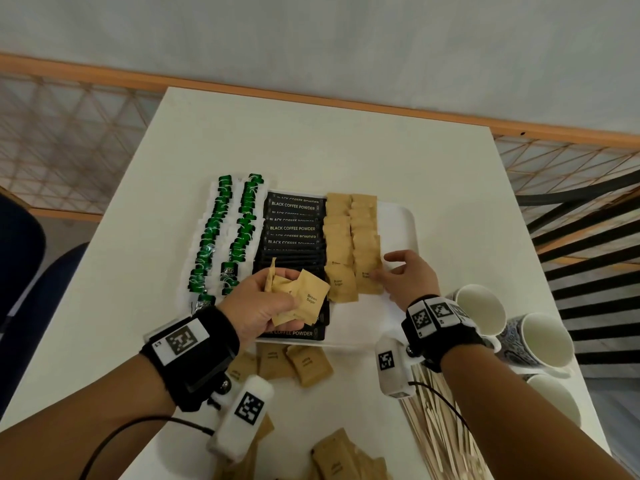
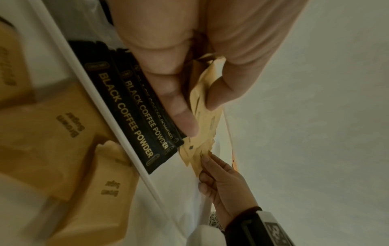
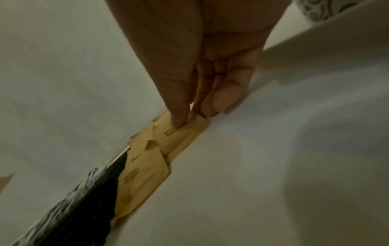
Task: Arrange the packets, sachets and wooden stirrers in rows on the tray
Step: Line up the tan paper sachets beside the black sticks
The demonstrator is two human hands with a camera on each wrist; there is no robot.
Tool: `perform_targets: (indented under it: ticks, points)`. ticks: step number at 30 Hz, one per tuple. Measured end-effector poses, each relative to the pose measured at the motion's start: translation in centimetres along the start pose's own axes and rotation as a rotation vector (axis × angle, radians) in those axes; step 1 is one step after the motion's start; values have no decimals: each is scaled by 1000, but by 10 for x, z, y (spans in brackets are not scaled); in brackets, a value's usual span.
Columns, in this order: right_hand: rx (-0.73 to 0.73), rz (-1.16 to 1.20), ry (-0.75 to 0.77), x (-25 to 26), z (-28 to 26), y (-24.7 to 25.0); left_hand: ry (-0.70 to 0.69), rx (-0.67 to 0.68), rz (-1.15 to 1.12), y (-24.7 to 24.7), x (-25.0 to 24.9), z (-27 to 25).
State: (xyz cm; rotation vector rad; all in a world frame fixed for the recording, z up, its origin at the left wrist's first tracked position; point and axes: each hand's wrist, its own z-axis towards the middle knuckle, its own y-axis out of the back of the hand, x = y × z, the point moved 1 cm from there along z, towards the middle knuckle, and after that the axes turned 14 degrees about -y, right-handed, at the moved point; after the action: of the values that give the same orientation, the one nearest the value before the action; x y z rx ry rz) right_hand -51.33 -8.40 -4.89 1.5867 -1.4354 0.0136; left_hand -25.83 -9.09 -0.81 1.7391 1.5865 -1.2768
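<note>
A white tray (image 1: 398, 220) holds two rows of green packets (image 1: 221, 230), a row of black coffee sticks (image 1: 292, 228) and two rows of brown sugar sachets (image 1: 349, 237). My left hand (image 1: 291, 296) hovers over the black sticks and grips several brown sugar sachets (image 1: 311, 296), fanned out between thumb and fingers (image 2: 183, 116). My right hand (image 1: 379, 275) is at the near end of the right brown row. It pinches the nearest sachet (image 3: 183, 138) at its right edge, thumb on top, while the sachet lies flat on the tray (image 3: 273, 149). Wooden stirrers (image 1: 440, 431) lie on the table under my right forearm.
Loose brown sachets (image 1: 294, 365) lie on the table just in front of the tray, and more (image 1: 339, 455) at the near edge. White cups (image 1: 481, 310) and a patterned mug (image 1: 543, 337) stand at the right. Bare tray surface shows right of the brown rows.
</note>
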Motion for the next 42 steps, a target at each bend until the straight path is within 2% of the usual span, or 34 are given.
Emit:
perform_targets:
  ticks: [6, 11, 15, 16, 20, 23, 27, 29, 31, 34, 37, 42]
  points:
    - [-5, -3, 31, -2, -1, -1, 3, -2, -6, -3, 0, 1]
    - [-7, 40, 31, -3, -5, 1, -17, -58, -3, -5, 0, 4]
    - [-13, 106, 147, 9, -26, 5, -38, -78, -1, -8, 1, 5]
    - [33, 124, 181, 14, -34, 5, -42, -77, -2, -9, 1, 5]
    - [385, 151, 199, 31, -66, -8, -57, -60, -8, -16, 3, 5]
    - [426, 169, 222, 34, -75, -13, -66, -36, 9, -22, 3, 4]
    - [481, 408, 68, 33, -78, -8, -58, 4, -10, -24, 3, 1]
    - [526, 454, 38, 30, -79, -8, -65, -1, -11, -24, 3, 1]
    - [516, 349, 90, 26, -80, -9, -75, -17, 0, -24, 1, 2]
    - [393, 72, 264, 22, -81, -9, -87, -21, 39, -23, -1, 4]
    - [274, -46, 311, 23, -82, -2, -97, -14, 62, -22, -2, 4]
    - [441, -57, 248, 20, -78, 3, -92, -6, 61, -23, -1, 5]
